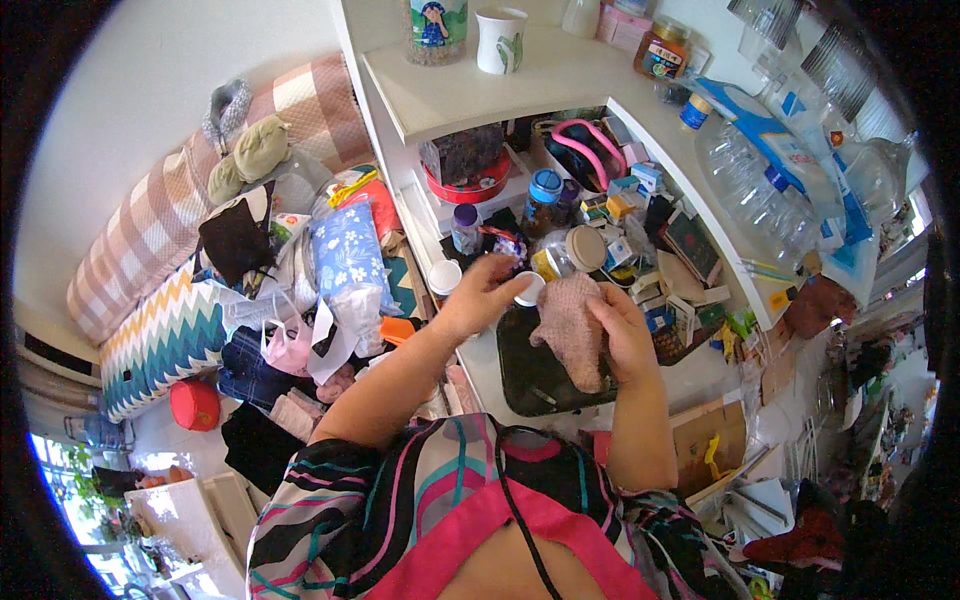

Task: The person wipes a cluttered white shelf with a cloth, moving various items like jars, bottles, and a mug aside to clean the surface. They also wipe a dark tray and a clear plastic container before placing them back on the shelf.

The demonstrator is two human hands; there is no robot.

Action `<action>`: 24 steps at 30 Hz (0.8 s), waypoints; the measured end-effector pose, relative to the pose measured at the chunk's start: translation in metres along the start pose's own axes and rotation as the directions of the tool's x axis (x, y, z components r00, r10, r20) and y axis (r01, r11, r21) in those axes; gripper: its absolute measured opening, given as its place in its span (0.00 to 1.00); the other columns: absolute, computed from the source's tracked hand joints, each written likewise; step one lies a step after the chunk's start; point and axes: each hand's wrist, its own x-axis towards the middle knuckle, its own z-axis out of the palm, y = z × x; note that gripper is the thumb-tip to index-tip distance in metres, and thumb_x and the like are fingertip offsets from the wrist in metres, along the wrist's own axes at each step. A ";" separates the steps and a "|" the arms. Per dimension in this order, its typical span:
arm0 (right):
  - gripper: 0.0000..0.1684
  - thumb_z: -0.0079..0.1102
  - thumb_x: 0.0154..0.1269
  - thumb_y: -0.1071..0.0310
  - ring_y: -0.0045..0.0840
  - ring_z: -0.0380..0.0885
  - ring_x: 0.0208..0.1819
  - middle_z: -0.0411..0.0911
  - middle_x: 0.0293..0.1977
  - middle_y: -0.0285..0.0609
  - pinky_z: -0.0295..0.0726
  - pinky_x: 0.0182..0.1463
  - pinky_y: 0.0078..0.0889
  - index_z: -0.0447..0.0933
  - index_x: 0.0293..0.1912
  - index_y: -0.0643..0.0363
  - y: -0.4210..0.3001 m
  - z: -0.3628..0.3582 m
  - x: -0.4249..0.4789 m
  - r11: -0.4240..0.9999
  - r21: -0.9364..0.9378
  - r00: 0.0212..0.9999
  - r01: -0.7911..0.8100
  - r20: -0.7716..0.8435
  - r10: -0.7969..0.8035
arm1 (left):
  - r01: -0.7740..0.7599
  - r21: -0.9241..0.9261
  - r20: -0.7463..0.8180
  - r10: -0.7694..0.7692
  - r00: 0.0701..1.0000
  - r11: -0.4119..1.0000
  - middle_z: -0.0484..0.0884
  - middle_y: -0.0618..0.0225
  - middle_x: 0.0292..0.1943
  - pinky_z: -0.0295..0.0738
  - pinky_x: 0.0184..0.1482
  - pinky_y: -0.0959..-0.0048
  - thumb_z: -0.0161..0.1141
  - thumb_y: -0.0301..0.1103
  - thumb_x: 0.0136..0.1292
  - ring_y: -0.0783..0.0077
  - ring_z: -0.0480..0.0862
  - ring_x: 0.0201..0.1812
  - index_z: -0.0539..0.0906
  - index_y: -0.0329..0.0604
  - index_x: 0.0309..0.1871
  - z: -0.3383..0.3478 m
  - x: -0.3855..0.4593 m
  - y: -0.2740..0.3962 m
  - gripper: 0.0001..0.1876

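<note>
In my right hand [624, 330] hangs a crumpled pinkish-brown cloth [571, 330], above a dark tray or mat [525, 371] on the white shelf. My left hand [487, 292] reaches over the shelf with its thumb at a small white round lid or container [529, 289]; whether it grips it I cannot tell. Another white-lidded container [444, 277] stands left of that hand. Just beyond are a purple-capped bottle [466, 229], a clear jar with a beige lid [585, 249] and a blue-lidded jar [545, 196].
Small boxes [622, 206] crowd the shelf's right part. Overhead, a white countertop [450, 94] carries a mug [501, 41], an amber jar [661, 49] and plastic bottles [765, 187]. At left, a bed or sofa holds a blue floral package [349, 244] and clothes.
</note>
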 end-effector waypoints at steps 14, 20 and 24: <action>0.41 0.72 0.70 0.62 0.33 0.70 0.72 0.71 0.71 0.46 0.72 0.73 0.41 0.64 0.76 0.58 0.010 0.027 0.009 0.985 0.051 0.979 0.165 0.116 -0.170 | 0.369 -0.639 0.242 -0.280 0.929 0.675 0.87 0.65 0.51 0.83 0.53 0.66 0.58 0.36 0.79 0.70 0.88 0.50 0.83 0.37 0.58 0.012 -0.013 0.082 0.14; 0.35 0.58 0.80 0.63 0.31 0.71 0.72 0.70 0.73 0.37 0.72 0.73 0.39 0.62 0.79 0.56 -0.014 0.043 0.038 0.888 0.435 0.987 0.153 -0.026 -0.157 | -0.517 0.587 0.100 0.577 0.811 0.624 0.85 0.54 0.50 0.82 0.54 0.62 0.72 0.37 0.67 0.57 0.87 0.49 0.82 0.36 0.59 -0.010 0.015 0.149 0.22; 0.25 0.57 0.77 0.66 0.43 0.71 0.72 0.77 0.68 0.48 0.66 0.77 0.43 0.74 0.69 0.60 -0.107 0.049 0.096 0.556 -0.585 0.551 0.591 -0.211 -0.808 | -0.563 0.785 0.233 0.719 0.655 0.258 0.83 0.55 0.62 0.74 0.68 0.55 0.72 0.37 0.63 0.48 0.80 0.63 0.83 0.41 0.60 -0.053 0.055 0.214 0.23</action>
